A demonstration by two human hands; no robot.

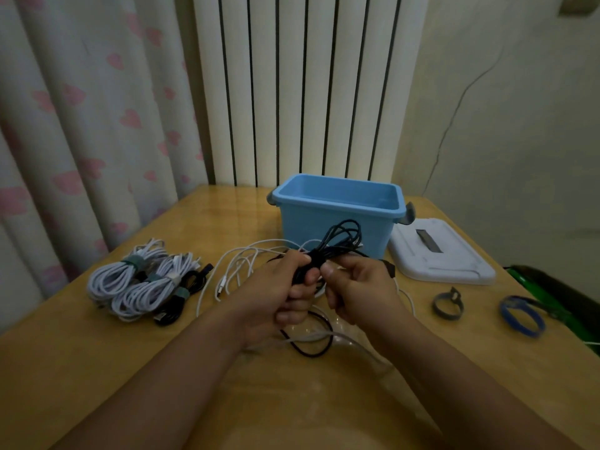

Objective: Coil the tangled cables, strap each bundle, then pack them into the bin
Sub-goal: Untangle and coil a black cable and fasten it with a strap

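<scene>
My left hand [282, 293] grips a coiled black cable [342, 240] at its middle, loops sticking up in front of the blue bin [337, 198]. My right hand [360, 292] pinches the same black cable just beside the left fingers. Loose white cables [240, 264] lie tangled on the table under and behind both hands, and a black loop [313, 347] trails below my left hand. Several strapped bundles [143, 280], white and black, lie at the left. A grey strap [448, 303] and a blue strap [521, 316] lie at the right.
The bin's white lid [441, 254] lies flat to the right of the bin. A wooden table [194, 368] carries everything; a curtain hangs at the left and a radiator stands behind. A green and black object [558, 293] sits past the table's right edge.
</scene>
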